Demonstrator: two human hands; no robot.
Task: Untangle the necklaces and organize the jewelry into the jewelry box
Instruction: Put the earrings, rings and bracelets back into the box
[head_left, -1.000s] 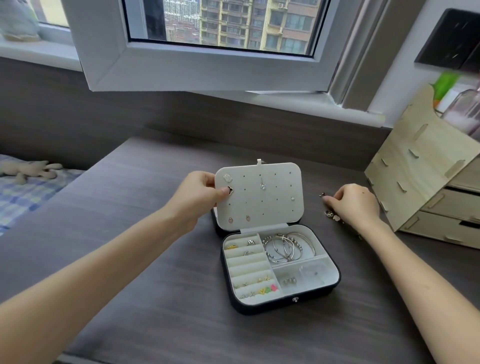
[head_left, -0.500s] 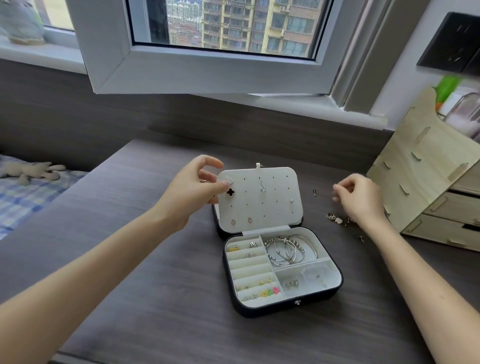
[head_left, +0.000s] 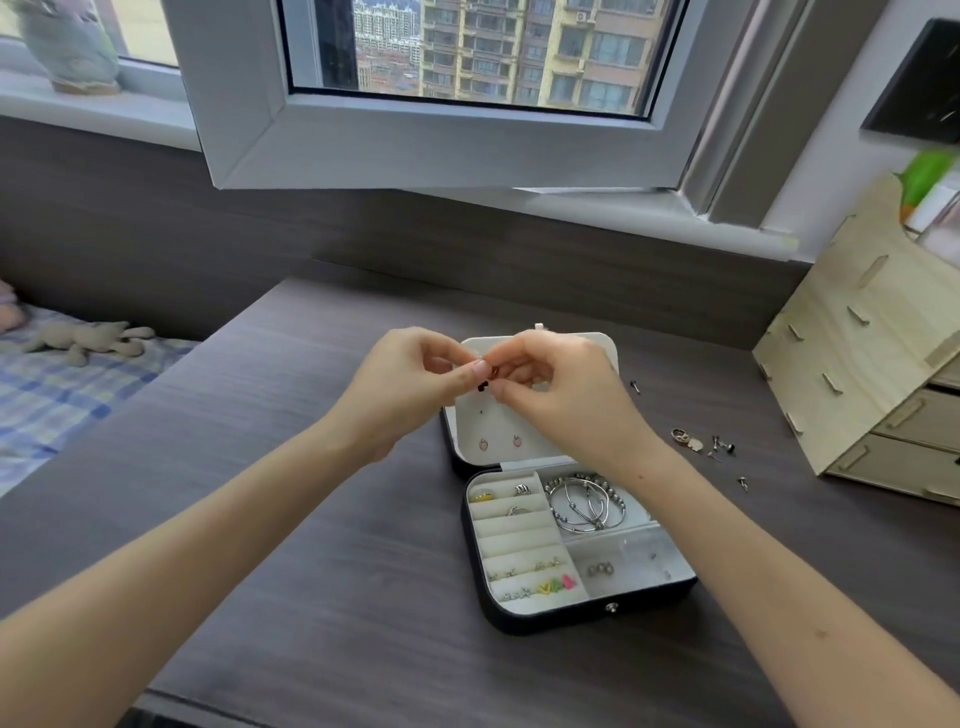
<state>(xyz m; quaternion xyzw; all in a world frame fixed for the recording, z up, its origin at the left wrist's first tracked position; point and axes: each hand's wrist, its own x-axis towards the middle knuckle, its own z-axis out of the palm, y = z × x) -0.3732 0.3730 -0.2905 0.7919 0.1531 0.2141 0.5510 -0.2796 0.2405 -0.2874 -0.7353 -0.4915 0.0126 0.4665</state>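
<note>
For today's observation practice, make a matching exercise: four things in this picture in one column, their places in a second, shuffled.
1. bangles
2. pink heart earrings
3. loose studs
4. stuffed toy

A. on the bed
B. on the desk, right of the jewelry box
C. pinned in the lid
D. in the box's back-right compartment

Pairs: 1-D, 2-C, 3-B, 4-A

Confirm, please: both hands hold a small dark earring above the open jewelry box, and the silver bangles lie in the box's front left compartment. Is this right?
Not quite. The head view shows the silver bangles in the back right compartment of the jewelry box, not front left. The left hand and right hand do hold the small dark earring together.
</note>
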